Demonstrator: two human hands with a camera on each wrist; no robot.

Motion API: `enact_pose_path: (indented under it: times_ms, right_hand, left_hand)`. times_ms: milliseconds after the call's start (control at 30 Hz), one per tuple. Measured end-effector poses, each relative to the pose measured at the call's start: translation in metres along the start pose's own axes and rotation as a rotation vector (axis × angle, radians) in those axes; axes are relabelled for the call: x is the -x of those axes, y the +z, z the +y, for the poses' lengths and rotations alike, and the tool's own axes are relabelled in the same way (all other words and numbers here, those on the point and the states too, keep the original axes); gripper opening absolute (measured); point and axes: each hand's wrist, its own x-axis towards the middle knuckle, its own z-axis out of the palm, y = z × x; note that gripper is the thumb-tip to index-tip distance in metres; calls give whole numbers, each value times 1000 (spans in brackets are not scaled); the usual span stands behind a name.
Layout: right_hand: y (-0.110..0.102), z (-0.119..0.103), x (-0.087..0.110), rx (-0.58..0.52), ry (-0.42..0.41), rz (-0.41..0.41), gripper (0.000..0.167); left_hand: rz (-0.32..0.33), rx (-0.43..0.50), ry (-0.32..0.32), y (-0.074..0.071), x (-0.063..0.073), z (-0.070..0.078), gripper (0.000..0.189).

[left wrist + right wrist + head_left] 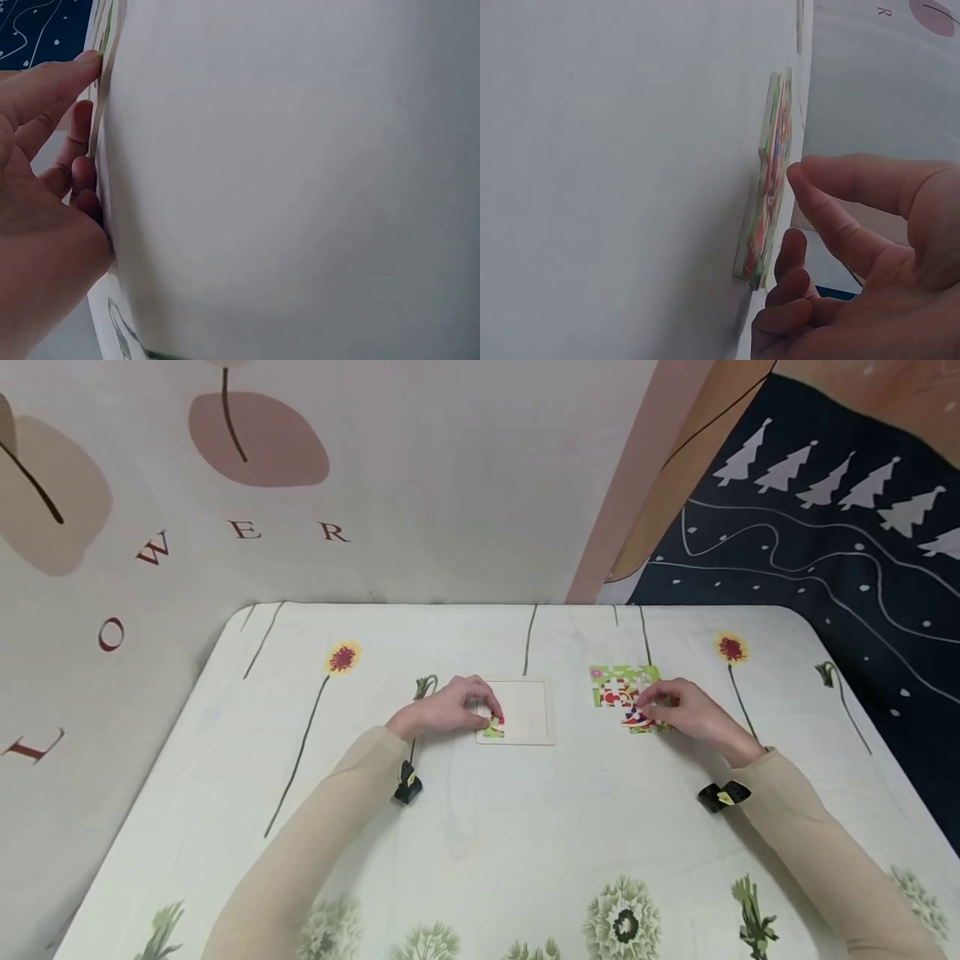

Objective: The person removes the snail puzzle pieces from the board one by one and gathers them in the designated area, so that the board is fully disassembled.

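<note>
A pale, square-cornered puzzle board (525, 714) lies on the table. My left hand (450, 703) reaches over its left edge, with thumb and index finger on either side of a green and red puzzle piece (492, 729) at the board's lower left corner. To the right lies a group of colourful puzzle pieces (605, 683), seen edge-on in the right wrist view. My right hand (686, 710) hovers at their right side. Its thumb and index tips come together close to the pieces; whether a piece lies between them is hidden. The other right fingers are curled.
The table (465, 835) has a white cloth printed with flowers and stems. A pale wall (465, 485) rises behind it, and a dark panel with printed trees (810, 552) stands at the right. Black wrist cameras (407, 783) are strapped to both wrists.
</note>
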Motion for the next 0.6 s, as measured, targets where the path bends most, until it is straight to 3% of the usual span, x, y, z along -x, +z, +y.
enact_pose_path:
  times_ms: [233, 600]
  right_hand:
    - [6, -10, 0, -38, -104, 38, 19]
    - [30, -31, -16, -87, -130, 14, 18]
  left_hand:
    - [54, -41, -15, 1, 4, 4, 21]
    - [155, 9, -32, -11, 3, -4, 34]
